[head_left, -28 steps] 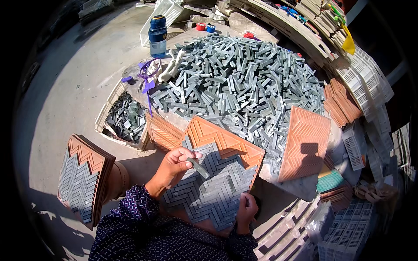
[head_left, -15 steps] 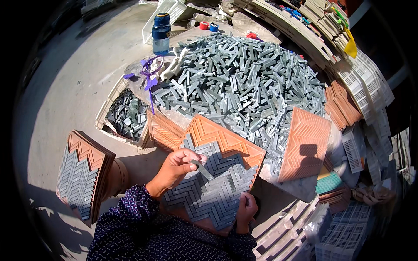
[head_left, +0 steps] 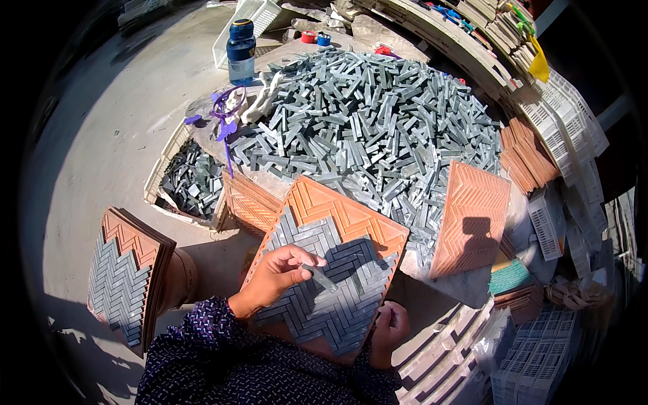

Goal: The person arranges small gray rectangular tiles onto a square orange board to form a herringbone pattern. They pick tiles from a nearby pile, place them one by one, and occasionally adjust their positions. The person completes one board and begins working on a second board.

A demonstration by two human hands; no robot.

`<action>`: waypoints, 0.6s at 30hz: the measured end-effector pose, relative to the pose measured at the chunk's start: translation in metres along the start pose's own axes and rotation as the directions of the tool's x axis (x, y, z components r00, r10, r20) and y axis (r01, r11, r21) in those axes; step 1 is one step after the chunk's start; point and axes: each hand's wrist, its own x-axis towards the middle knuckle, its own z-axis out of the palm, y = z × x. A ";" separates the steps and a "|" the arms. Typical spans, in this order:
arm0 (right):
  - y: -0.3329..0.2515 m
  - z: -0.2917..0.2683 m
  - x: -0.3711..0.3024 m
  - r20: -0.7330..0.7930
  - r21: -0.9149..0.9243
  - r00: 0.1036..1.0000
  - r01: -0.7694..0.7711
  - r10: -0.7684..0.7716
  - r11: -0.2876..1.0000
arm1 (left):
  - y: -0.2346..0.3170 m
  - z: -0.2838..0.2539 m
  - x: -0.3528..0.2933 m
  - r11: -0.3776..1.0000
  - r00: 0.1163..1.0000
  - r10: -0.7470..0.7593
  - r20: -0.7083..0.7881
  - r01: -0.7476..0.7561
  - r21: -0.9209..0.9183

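An orange herringbone mould tray (head_left: 372, 228) lies tilted before me, its grooves mostly filled with grey stone strips; bare orange grooves show along the far edge. My left hand (head_left: 275, 275) is closed, pinching one loose stone strip (head_left: 320, 277) between thumb and fingers just above the laid rows. By the tray's lower right edge is my right hand (head_left: 390, 327), its fingers curled; what they hold, if anything, is hidden. Behind the tray rises a big heap of loose grey stone strips (head_left: 364, 121).
A stack of filled trays (head_left: 125, 277) stands at left. An empty orange tray (head_left: 471, 219) leans at right. A crate of dark stone pieces (head_left: 154, 185), a blue bottle (head_left: 241, 54) and white gloves (head_left: 262, 100) lie around the heap. White plastic crates (head_left: 563, 121) are stacked at far right.
My left hand has come slightly down and right with the strip, nearer the laid rows. My right hand has shifted a little outward along the tray's edge.
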 end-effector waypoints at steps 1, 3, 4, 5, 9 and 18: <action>-0.024 -0.001 0.003 0.079 0.082 0.995 -0.060 0.053 0.995 | -0.007 0.005 -0.004 1.000 1.000 0.002 0.020 -0.002 0.011; -0.062 0.003 0.008 0.250 0.275 0.959 -0.201 0.132 0.940 | -0.017 0.018 -0.014 0.999 0.999 -0.049 0.022 0.049 0.002; -0.078 0.007 0.009 0.343 0.374 0.927 -0.283 0.151 0.883 | -0.025 0.024 -0.017 0.998 0.999 -0.044 0.023 0.045 -0.040; -0.084 0.009 0.009 0.435 0.464 0.888 -0.362 0.148 0.808 | -0.030 0.031 -0.020 0.995 0.997 -0.072 0.004 0.073 -0.074; -0.080 0.007 0.002 0.487 0.365 0.824 -0.494 0.290 0.790 | -0.045 0.043 -0.033 0.987 0.989 -0.125 -0.078 0.116 -0.111; -0.064 0.007 -0.007 0.582 0.490 0.719 -0.683 0.380 0.542 | -0.045 0.049 -0.039 0.976 0.961 -0.212 -0.179 0.198 -0.092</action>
